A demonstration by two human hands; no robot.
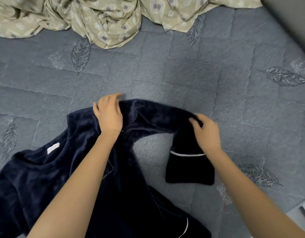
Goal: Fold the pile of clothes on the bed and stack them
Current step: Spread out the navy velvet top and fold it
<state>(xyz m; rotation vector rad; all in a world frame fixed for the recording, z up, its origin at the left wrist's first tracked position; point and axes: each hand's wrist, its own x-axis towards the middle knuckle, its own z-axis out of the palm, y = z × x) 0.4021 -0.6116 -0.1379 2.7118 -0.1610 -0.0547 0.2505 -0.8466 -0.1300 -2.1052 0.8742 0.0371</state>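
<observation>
We look down on a bed covered by a grey-blue quilt (pixel 165 71) stitched in squares and embroidered with leaves (pixel 80 54). A navy top (pixel 45 177) of plush fabric lies on it, spread loosely and unfolded, and it serves as our reference point. A small pale label (pixel 53 148) shows at its neckline.

From the top's shoulder, one sleeve (pixel 156 115) stretches out to the right, then bends back toward us. Its cuff (pixel 189 170), trimmed with a thin white piping line (pixel 187 154), lies flat on the quilt just right of the top's body.

The left hand (pixel 108 114) sits on the top's shoulder where the sleeve begins, fingers curled over the far edge of the fabric and gripping it. The right hand (pixel 206 134) is at the sleeve's bend, thumb and fingers closed around the cloth. Both forearms cross over the top and hide part of it.

Well beyond the top, along the far edge of the bed, a crumpled beige patterned sheet (pixel 105 19) lies heaped. A grey wall (pixel 294 14) runs beyond the top's right side.
</observation>
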